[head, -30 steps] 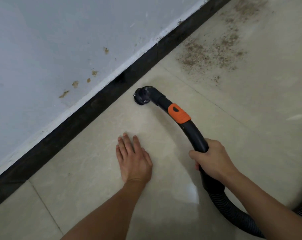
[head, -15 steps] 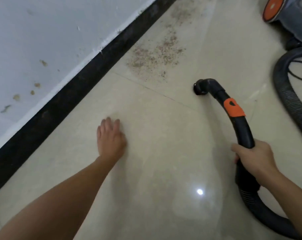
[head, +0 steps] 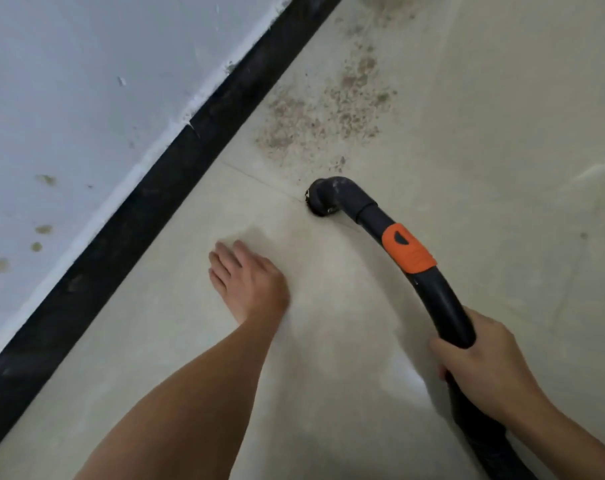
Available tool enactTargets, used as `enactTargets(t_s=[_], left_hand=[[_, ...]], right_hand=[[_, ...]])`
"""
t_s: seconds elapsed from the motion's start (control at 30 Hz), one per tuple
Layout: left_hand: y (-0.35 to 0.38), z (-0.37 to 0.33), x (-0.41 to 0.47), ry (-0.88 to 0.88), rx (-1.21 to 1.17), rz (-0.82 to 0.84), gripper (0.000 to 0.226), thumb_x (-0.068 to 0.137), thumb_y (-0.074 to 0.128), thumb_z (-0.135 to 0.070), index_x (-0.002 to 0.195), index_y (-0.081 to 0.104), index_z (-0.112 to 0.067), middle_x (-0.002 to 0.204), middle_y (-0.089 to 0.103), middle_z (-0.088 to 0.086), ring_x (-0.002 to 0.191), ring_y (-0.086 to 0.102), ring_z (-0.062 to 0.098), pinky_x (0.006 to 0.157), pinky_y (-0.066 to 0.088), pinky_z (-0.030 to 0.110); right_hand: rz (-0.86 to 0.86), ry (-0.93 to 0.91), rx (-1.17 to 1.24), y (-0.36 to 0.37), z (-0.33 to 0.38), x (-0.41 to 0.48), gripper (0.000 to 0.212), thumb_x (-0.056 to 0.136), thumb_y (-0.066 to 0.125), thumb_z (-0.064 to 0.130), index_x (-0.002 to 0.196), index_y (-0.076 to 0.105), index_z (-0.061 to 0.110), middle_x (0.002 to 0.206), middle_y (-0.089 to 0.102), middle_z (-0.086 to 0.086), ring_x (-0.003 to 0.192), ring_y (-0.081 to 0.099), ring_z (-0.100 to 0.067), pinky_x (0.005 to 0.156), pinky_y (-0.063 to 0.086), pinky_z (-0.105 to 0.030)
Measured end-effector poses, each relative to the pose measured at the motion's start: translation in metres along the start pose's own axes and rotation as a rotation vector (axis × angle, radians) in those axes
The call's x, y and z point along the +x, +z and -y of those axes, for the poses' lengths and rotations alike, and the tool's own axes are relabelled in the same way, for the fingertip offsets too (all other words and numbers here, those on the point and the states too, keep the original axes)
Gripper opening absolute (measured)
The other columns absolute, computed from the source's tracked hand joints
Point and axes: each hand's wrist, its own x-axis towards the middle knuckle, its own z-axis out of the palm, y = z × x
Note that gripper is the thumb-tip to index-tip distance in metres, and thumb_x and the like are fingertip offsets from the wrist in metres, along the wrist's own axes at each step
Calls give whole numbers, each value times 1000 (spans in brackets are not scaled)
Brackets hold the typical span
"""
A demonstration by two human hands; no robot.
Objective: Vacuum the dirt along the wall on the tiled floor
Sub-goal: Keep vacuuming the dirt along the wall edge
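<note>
Slanting up-left toward dirt (head: pixel 329 112), vacuum wand (head: pixel 438 296)

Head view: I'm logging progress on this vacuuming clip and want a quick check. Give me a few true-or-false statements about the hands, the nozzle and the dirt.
1. The right hand grips the black vacuum tube. True.
2. The nozzle sits in the middle of the dirt patch. False: it is at the patch's near edge, with most of the dirt beyond it.
3. The left hand also holds the tube. False: it is open over the tiled floor, apart from the tube.
4. A black baseboard runs along the foot of the wall. True.
</note>
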Motion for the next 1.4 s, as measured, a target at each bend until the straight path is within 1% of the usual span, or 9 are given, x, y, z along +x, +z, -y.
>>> enactTargets(t_s=[0.1,0.2,0.37,0.5,0.7,0.83,0.93,1.2,1.4], left_hand=[[-3,-2,1,-7,16,2,51,99,23,-32,145,30,-13,160,15,13,148,8,29,121,4,42],[-5,-5,3,-23,9,-5,56,96,17,-35,146,31,-13,160,15,12,148,8,28,121,4,41],[-6,-10,2,-33,33,-7,66,93,6,-41,149,27,-15,162,11,10,149,3,25,121,-1,38],[-4,-10,4,-46,42,-20,61,95,13,-38,149,29,-14,161,13,11,149,4,26,121,-2,37],[-4,-12,8,-40,53,-35,63,93,16,-37,146,36,-9,158,22,17,147,13,33,121,5,43],[-3,-7,3,-39,91,36,62,95,17,-37,150,29,-10,161,14,16,149,7,30,121,1,41],[-4,-10,6,-13,114,34,60,95,23,-35,145,37,-6,157,24,20,146,18,35,118,7,43],[-2,-6,7,-9,99,101,58,93,33,-31,143,42,-3,156,25,22,145,20,36,115,12,47],[0,-4,10,9,63,112,58,93,32,-30,142,42,-2,155,27,23,144,23,39,114,15,50]], right_hand=[[8,44,-21,-3,8,5,15,70,73,14,73,60,22,53,64,-5,53,63,-26,60,53,-44],[105,47,-89,-4,15,12,24,66,74,24,82,59,34,56,63,-5,58,64,-28,61,54,-41],[1,4,-85,-1,43,49,14,70,74,20,75,61,21,56,63,-6,60,63,-29,63,54,-42],[59,-71,-81,20,60,62,17,71,70,20,69,53,18,56,57,-5,57,57,-30,57,47,-39],[3,-27,-12,24,65,74,14,73,73,17,72,58,17,59,63,-8,59,62,-31,62,53,-43],[74,-3,-48,35,73,73,16,70,73,19,73,57,19,56,61,-5,58,61,-30,60,52,-43],[1,4,5,35,92,93,13,72,72,15,72,58,16,54,61,-7,56,62,-31,59,54,-45],[68,-107,17,59,146,132,12,76,68,5,69,59,7,49,62,-6,43,58,-15,49,49,-32],[101,-118,63,75,170,144,10,77,67,3,72,59,0,53,65,-14,46,60,-25,51,52,-38]])
